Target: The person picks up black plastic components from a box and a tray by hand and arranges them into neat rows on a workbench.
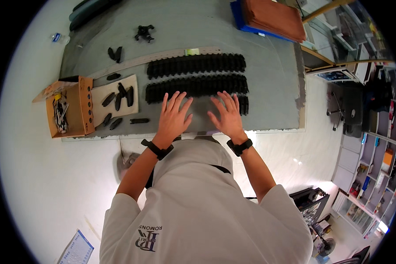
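Both of my hands are over the near part of the grey-topped table [273, 83], fingers spread and holding nothing. My left hand [173, 118] is palm down, its fingertips at the near edge of a long row of slim black pieces [198, 84]. My right hand [229, 116] lies beside it, fingertips at the same row's right part and next to a short third row of black pieces [244, 105], partly hidden by that hand. Behind them runs another long row of black pieces [196, 65], packed side by side. I cannot make out what kind of pieces they are.
At the left, an open cardboard box [79, 108] holds small tools. Beside it, loose black pieces lie on and around a beige cloth [99, 97]. A long ruler-like strip [134, 61] crosses behind. Brown folded material [273, 20] sits at the far right, a dark cluster [144, 33] at the back.
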Motion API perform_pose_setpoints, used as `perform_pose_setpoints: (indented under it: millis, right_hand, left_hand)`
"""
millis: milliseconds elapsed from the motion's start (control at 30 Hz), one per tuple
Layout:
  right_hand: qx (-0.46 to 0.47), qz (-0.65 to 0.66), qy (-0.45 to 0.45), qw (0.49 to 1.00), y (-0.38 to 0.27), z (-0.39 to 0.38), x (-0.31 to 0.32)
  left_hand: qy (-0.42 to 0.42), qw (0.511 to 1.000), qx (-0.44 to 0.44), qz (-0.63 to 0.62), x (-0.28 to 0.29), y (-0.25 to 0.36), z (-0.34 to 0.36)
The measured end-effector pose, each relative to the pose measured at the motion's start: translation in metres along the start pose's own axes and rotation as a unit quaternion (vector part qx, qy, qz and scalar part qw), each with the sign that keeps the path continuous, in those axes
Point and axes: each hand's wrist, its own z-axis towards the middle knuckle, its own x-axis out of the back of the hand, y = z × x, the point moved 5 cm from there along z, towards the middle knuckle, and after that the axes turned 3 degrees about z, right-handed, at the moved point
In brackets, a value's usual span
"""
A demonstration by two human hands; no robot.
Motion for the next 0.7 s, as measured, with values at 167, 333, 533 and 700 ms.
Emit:
perform_pose_setpoints:
  millis: [167, 333, 533, 700]
  right_hand:
    - [0.021, 0.002, -0.021, 1.0, -0.051, 0.025, -0.037]
    - [0.037, -0.01, -0.047, 0.998, -0.104, 0.047, -0.074]
    - [0.036, -0.011, -0.093, 0.995, -0.156, 0.074, -0.115]
    - [0.041, -0.007, -0.097, 0.994, -0.188, 0.09, -0.143]
  left_hand:
    - [0.02, 0.999, 0.034, -0.007, 0.018, -0.055, -0.028]
    - [0.043, 0.997, 0.054, -0.026, 0.036, -0.117, -0.067]
    - [0.054, 0.995, 0.077, -0.033, 0.056, -0.181, -0.101]
    - [0.061, 0.994, 0.085, -0.04, 0.069, -0.226, -0.115]
